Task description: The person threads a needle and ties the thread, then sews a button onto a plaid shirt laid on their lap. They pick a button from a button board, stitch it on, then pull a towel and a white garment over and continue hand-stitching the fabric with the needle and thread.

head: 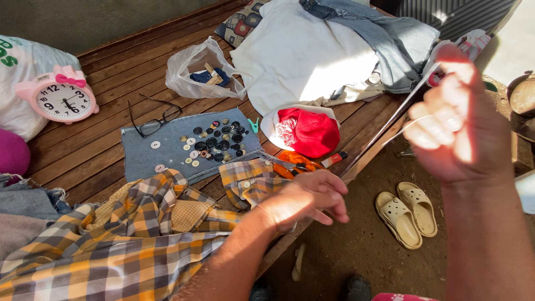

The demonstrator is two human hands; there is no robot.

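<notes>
Outdoors, a person is sitting at a wooden platform [128,72], sewing. Their right hand [460,120] is lifting high, fingers pinched closed around a thin pale thread [405,126] that is pulling taut. Their left hand [309,198] is resting with fingers curled on a yellow checked shirt [122,245], beside orange scissors [298,163] and a denim patch [167,150] scattered with buttons [220,142].

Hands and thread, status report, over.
Right hand raised, pinching taut thread. Left hand rests on plaid shirt at bench edge. Scissors and buttons lie beside it; nothing blocks the thread.
</notes>
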